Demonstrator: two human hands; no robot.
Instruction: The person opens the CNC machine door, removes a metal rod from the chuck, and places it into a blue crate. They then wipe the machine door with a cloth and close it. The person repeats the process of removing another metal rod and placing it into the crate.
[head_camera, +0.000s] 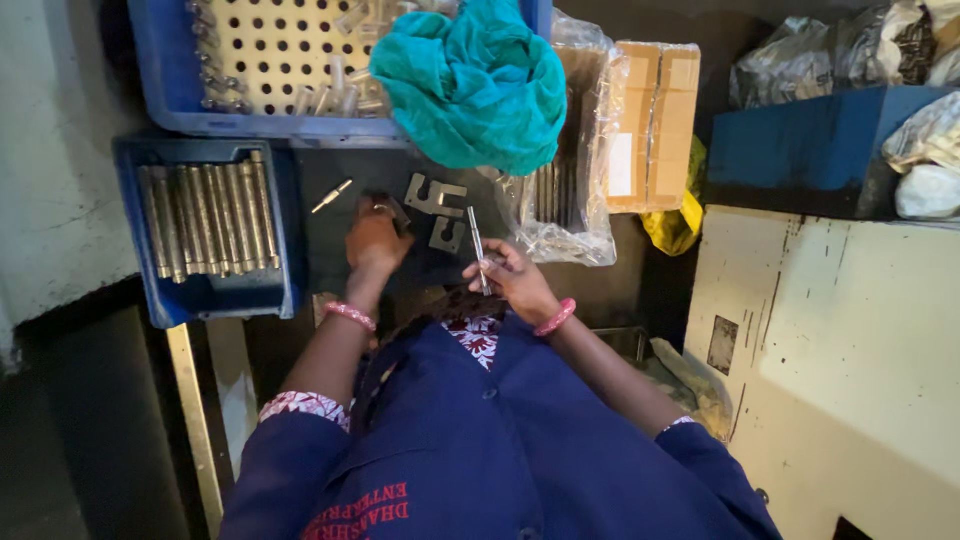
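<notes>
My right hand (515, 280) grips a thin metal rod (477, 245) that points up and away over the dark work surface (330, 240). My left hand (375, 243) is closed around a small dark gauge-like piece (392, 208) next to two flat grey metal gauge plates (436, 195), (447, 235). One loose rod (331, 196) lies on the surface to the left of my left hand. Both wrists wear pink bangles.
A blue tray (205, 296) at left holds several metal rods side by side. A larger blue crate (160, 80) with a perforated plate stands behind it. A teal cloth (475, 85), a plastic bag of rods (560, 200), a cardboard box (650, 120) and a cream cabinet (840, 350) are to the right.
</notes>
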